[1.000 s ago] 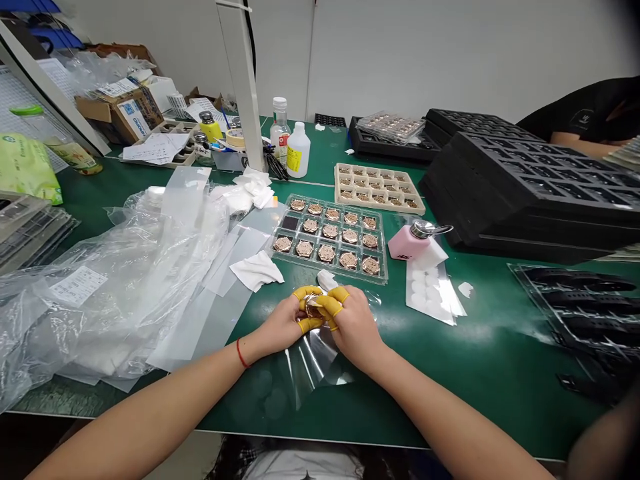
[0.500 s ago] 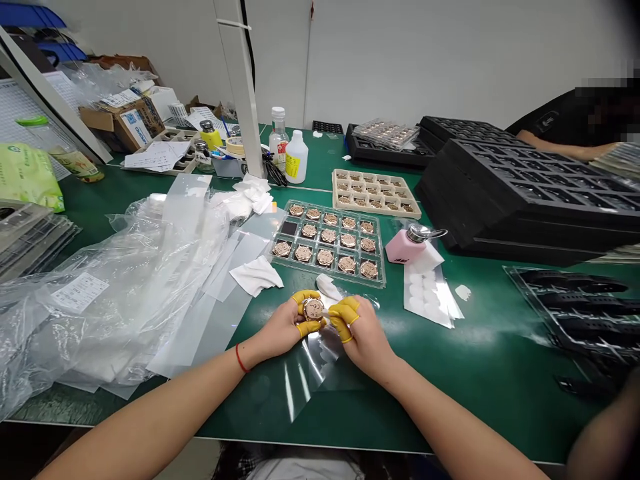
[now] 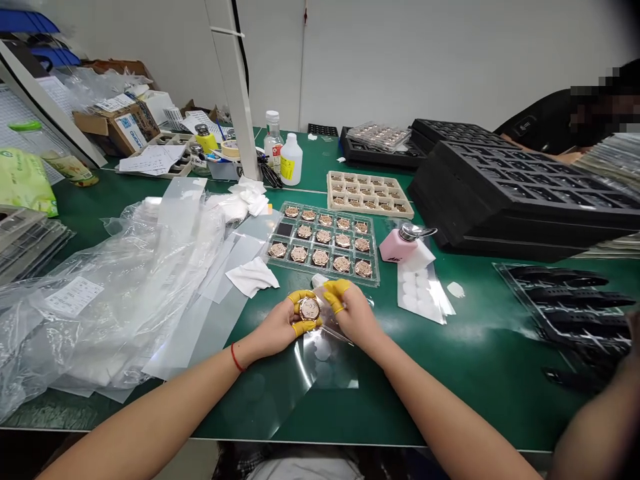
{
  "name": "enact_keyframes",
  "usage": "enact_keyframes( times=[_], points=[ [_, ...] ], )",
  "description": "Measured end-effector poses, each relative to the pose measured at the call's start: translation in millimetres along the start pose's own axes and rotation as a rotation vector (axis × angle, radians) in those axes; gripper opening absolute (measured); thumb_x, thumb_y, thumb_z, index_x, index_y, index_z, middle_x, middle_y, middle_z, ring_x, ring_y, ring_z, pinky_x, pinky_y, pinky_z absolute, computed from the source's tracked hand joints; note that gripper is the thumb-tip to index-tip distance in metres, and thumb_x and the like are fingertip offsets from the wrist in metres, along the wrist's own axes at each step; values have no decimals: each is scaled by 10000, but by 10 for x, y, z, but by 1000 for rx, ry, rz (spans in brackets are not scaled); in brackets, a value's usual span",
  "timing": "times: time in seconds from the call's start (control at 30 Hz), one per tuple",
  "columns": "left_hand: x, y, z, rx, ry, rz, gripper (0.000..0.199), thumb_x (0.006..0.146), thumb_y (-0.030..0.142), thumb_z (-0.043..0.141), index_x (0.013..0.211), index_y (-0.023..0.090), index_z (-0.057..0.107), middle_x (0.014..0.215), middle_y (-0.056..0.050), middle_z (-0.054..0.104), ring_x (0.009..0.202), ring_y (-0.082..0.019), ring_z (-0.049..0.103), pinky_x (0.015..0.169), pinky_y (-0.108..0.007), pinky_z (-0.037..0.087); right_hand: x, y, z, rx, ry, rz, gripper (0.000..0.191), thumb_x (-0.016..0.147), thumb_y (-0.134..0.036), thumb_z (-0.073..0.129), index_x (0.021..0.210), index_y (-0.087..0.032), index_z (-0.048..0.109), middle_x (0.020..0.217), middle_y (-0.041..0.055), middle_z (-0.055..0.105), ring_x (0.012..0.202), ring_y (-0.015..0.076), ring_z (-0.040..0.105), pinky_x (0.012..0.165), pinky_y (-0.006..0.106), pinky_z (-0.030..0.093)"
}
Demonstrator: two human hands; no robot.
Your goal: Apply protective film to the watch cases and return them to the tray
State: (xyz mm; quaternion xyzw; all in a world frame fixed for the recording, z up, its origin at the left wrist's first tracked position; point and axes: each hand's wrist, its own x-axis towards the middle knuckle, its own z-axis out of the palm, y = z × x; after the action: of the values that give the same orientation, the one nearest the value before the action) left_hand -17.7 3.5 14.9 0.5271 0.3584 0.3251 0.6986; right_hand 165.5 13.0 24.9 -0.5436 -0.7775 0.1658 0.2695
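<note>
My left hand (image 3: pixel 280 325), with yellow finger covers, holds a round rose-gold watch case (image 3: pixel 309 309) with its marked back facing up. Just to the right, my right hand (image 3: pixel 350 310), also in yellow finger covers, pinches the edge of a clear plastic film (image 3: pixel 333 363) that hangs over the table. A white wad (image 3: pixel 319 281) lies just beyond my fingers. Behind the hands sits a clear tray (image 3: pixel 327 270) with several similar watch cases and one dark compartment at its left.
A pink pump bottle (image 3: pixel 399 245) and a sheet of white round stickers (image 3: pixel 420 293) are to the right. Black trays (image 3: pixel 460 220) are stacked farther right, near black straps (image 3: pixel 565 300) and another person's sleeve (image 3: pixel 535 120). Plastic bags (image 3: pixel 125 293) cover the left.
My right hand has moved from the watch back to the film, part of which is now lifted beside the watch. The whole view has shifted slightly.
</note>
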Motion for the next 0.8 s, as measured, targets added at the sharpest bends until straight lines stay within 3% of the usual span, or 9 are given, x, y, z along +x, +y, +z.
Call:
enact_keyframes(
  times=[0.07,0.2,0.27,0.4,0.47,0.53,0.6,0.67,0.8],
  points=[
    [-9,26,-4,-13,13,-16,515,752,233,663,1211,215,432,1181,-99,549,1060,-227,565,914,-375,458,-27,147,-75,100,-10,87,284,884,-247,395,1113,-198,557,1009,77,629,890,203,548,746,326,423],
    [-16,54,-15,-34,-11,-38,552,742,235,674,1234,233,423,1198,-89,542,1029,-213,580,913,-371,456,-79,263,-137,-97,-22,129,309,880,-257,395,1097,-186,604,1044,118,616,960,251,520,819,391,409],
    [-15,42,-13,-35,-26,-15,562,746,226,668,1250,241,420,1176,-81,560,1021,-208,579,909,-363,453,-83,168,-104,-98,-44,93,316,884,-262,395,1105,-185,606,1020,124,617,949,255,516,820,400,408],
    [-15,9,-9,-64,-22,8,616,751,208,655,1297,245,372,1132,-82,582,964,-198,594,858,-348,463,49,-117,-4,169,-248,42,407,863,-275,445,1267,-238,470,841,42,627,755,182,551,677,314,444],
    [-19,20,-27,-56,17,-4,625,745,199,652,1295,225,358,1045,-77,605,899,-191,606,811,-342,469,259,-186,20,282,-259,44,391,838,-269,480,1227,-231,488,801,14,622,694,154,552,634,284,441],
    [-21,55,-71,-12,70,-7,609,742,183,640,1284,201,363,944,-56,614,855,-177,598,793,-335,461,590,-187,35,286,-160,75,281,833,-291,487,1091,-201,554,786,12,625,673,144,558,615,269,437],
    [-19,98,-138,40,131,6,574,738,166,626,1262,183,392,888,-36,605,837,-160,579,804,-326,447,1006,-152,72,151,-10,127,234,841,-332,478,997,-182,570,796,23,632,682,148,565,611,262,432],
    [-13,132,-213,78,180,33,524,743,155,601,1237,180,426,898,-31,599,847,-152,566,820,-320,437,1433,-107,150,70,70,161,256,864,-322,439,1035,-167,549,890,60,638,764,167,573,658,275,430],
    [-8,140,-305,97,167,48,400,773,145,527,1171,168,506,911,-51,636,868,-165,579,806,-319,437,2058,-15,390,-37,47,166,240,872,-239,423,1036,-164,582,967,84,650,861,184,576,727,278,419]
  ],
)
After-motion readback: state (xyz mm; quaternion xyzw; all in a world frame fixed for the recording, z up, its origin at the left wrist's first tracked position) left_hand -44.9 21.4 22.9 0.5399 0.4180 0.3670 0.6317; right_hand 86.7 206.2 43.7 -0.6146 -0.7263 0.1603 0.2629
